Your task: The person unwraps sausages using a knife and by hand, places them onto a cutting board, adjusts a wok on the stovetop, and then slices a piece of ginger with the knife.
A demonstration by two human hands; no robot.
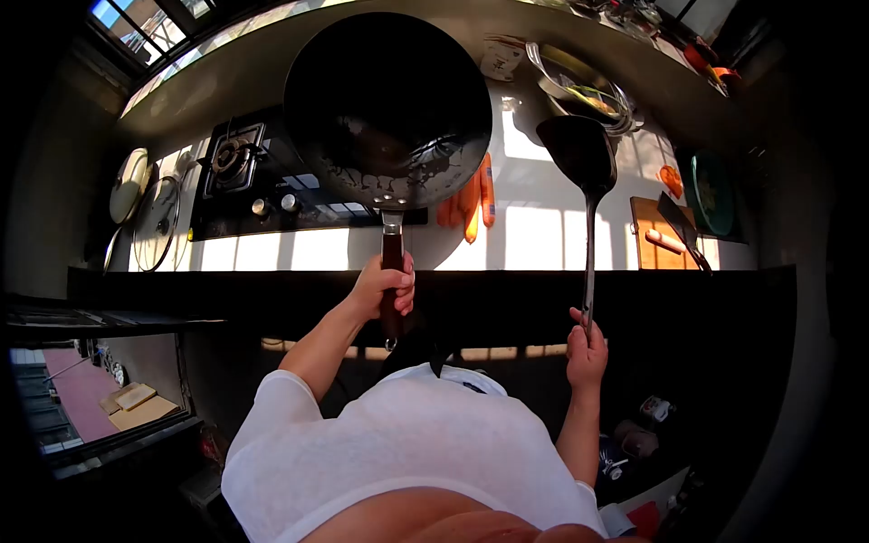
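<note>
My left hand [382, 286] is wrapped around the dark handle of a wok [389, 118]. The wok is lifted and tilted so its black inside faces me, with wet-looking streaks along its lower part. In my right hand [587, 355] is the long handle of a wok spatula [579, 149], its broad black head pointing away from me over the counter. Behind the wok, a gas stove [312, 217] is partly hidden. Several carrots [472, 204] lie on the counter just right of the wok.
On the left stand a glass lid [157, 224] and a pale pot lid [130, 185]. A metal pan [579, 77] with food sits at the back right. Further right are a cutting board [650, 217], a cleaver [679, 224] and a green basin [711, 192]. The white counter [534, 240] ends before me.
</note>
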